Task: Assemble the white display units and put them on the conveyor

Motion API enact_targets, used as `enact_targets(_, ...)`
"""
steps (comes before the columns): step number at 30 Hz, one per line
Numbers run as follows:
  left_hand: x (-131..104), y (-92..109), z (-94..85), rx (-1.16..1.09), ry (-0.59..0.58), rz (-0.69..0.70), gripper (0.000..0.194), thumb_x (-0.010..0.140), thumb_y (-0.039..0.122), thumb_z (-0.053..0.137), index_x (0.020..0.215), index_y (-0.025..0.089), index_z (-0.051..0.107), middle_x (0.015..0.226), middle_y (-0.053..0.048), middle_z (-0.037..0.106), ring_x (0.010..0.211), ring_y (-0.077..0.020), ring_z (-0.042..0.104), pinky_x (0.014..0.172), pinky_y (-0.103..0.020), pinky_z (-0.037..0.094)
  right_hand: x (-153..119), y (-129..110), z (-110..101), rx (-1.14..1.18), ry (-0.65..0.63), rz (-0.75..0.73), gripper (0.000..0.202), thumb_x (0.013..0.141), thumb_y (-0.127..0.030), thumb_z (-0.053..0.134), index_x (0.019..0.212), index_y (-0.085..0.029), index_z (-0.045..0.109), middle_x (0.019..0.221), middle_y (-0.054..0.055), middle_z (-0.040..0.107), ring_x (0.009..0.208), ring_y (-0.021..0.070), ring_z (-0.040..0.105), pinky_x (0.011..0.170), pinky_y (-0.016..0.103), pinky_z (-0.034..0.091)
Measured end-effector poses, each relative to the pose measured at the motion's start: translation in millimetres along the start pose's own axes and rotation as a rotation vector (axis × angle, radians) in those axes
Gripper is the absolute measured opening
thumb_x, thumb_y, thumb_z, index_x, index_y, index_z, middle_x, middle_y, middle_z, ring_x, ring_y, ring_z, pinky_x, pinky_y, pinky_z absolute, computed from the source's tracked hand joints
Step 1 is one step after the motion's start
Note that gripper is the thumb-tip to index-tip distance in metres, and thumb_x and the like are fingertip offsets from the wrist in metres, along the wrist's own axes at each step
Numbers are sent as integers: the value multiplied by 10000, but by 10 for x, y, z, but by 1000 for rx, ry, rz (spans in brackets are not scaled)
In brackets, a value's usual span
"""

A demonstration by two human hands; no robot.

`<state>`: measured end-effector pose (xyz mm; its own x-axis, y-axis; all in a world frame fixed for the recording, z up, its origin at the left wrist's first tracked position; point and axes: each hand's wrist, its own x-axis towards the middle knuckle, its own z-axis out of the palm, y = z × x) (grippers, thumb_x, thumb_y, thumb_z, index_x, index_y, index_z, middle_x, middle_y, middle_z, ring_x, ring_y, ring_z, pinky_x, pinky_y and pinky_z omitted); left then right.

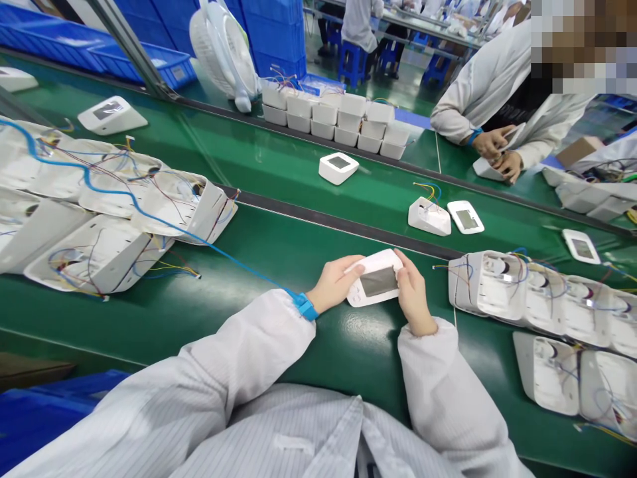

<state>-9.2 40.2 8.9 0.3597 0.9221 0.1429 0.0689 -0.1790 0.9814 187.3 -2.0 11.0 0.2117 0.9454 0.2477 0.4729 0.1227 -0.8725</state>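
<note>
A white monitor casing (378,279) with a grey screen is held above the green bench, screen side up and slightly tilted. My left hand (336,282) grips its left end, thumb on the top face; a blue wrist strap with a cord is round that wrist. My right hand (412,292) is closed on the right end. The fingers beneath the casing are hidden. To the right lie open white housings (502,285) with coloured wires. More wired housings (99,245) are grouped on the left.
A dark rail (323,219) separates my bench from the green conveyor belt (279,172). On the belt sit a closed monitor (338,167), a wired shell (428,216) and a screen cover (466,217). Across it are stacked white housings (323,119), a fan (221,53) and a co-worker's hands (500,153).
</note>
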Motion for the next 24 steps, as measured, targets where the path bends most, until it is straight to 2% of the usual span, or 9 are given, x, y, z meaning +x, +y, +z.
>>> enact_targets(3,30,-28,9,-81,102,-13,528,945,564,441,1200,139,624,1137,-110,710,967,-217,674,831,-327,540,-22,24,58,165,-107,59,670,801,-703,577,1197,-167,639,1181,136,703,1048,288,677,894,444,550)
enact_targets(5,53,-31,5,-76,122,7,517,957,559,423,1216,151,605,1162,-115,691,1015,-220,657,890,-350,528,-52,24,92,189,-181,113,566,747,-629,694,1073,-167,669,1036,117,743,910,280,705,818,439,573)
enact_targets(6,64,-31,0,-67,126,25,494,958,547,435,1212,158,606,1179,-117,678,1048,-224,644,923,-363,517,-68,15,100,170,-175,116,510,748,-585,718,1038,-168,671,980,105,748,863,270,706,794,431,576)
enact_targets(9,84,-41,-19,-42,155,134,527,908,531,557,1310,193,538,1342,-145,564,1206,-259,567,1012,-405,474,-106,-53,74,20,-28,-28,425,794,-497,718,1080,-188,664,1005,86,726,910,253,681,837,419,553)
enact_targets(12,67,-66,-38,-32,122,274,858,749,546,750,1452,242,365,1474,-164,429,1296,-302,500,1084,-453,414,-129,-154,20,-154,6,-243,416,812,-458,727,1152,-226,664,1085,82,699,985,247,658,872,406,536)
enact_targets(14,45,-76,-48,16,37,320,941,669,547,814,1443,249,370,1438,-160,471,1278,-317,510,1094,-471,395,-142,-204,2,-219,-58,-330,400,839,-447,707,1180,-244,659,1099,82,704,985,244,665,858,398,542)
enact_targets(17,24,-70,-62,102,-32,304,914,600,557,850,1362,241,457,1333,-140,550,1218,-322,540,1056,-466,418,-161,-233,8,-274,-126,-375,386,884,-445,652,1218,-254,642,1122,81,716,992,251,679,849,404,551)
enact_targets(24,30,13,-49,213,19,268,748,588,539,863,1169,214,519,1142,-78,590,1053,-258,588,934,-384,475,-210,-227,60,-305,-25,-371,310,918,-388,581,1181,-246,662,1063,73,741,915,246,698,797,394,560)
